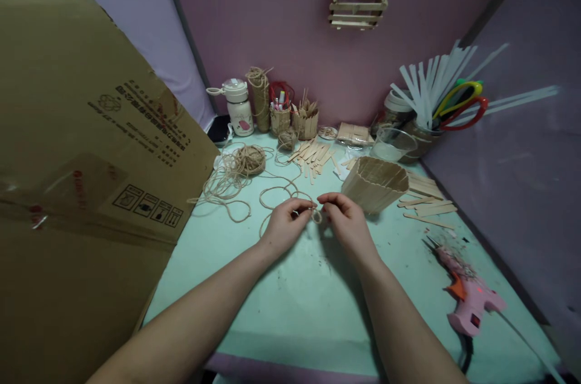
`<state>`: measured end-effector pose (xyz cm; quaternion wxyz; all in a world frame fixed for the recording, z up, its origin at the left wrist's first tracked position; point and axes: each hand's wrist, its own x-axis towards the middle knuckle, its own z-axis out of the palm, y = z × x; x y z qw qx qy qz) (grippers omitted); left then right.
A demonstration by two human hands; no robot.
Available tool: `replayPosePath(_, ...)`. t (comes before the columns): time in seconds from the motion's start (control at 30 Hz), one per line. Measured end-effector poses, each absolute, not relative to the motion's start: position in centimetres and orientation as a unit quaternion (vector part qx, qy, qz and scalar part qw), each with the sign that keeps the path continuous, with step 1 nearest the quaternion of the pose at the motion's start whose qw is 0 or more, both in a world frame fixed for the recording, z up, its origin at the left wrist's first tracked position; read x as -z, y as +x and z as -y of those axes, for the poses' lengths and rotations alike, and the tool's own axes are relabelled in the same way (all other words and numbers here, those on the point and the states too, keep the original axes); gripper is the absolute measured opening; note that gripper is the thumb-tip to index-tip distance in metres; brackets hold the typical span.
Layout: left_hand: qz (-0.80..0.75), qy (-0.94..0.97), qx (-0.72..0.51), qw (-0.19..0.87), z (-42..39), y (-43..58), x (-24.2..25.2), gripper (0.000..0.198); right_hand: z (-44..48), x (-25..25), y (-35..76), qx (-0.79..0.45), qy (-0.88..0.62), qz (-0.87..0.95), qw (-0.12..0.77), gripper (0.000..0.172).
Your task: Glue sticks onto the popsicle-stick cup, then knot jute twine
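Over the middle of the table, my left hand (289, 221) pinches jute twine between thumb and fingertips. A small twine loop (316, 216) hangs just below the fingertips. My right hand (347, 218) is closed in a pinch at the twine beside the loop; the exact grip is small and partly hidden. Loose twine strands curl from my left hand back toward a twine ball (250, 160). Just beyond my right hand stands a basket of wooden craft sticks (376, 184), open at the top.
A pink hot glue gun (472, 296) lies at the right, its cord trailing off the front. Craft sticks (313, 154) are scattered behind my hands. A large cardboard box (91, 190) walls off the left. Scissors (465, 109) and white strips stand in a container at the back right.
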<state>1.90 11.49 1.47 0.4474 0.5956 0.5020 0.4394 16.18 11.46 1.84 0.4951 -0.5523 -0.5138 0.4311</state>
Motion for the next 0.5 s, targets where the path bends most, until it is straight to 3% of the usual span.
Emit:
replayPosePath(0.27,-0.490,0.648,-0.405,0.420,-11.35,1.87,-1.13,0.014,-11.33,-1.89,15.76,-0.485,-0.523,0.506,0.485,0.020)
replayPosePath(0.5,-0.473,0.669,-0.409,0.403,-11.25,1.99,-1.00,0.010,-11.23,-2.07,15.41,-0.569,-0.505,0.374,0.529,0.029)
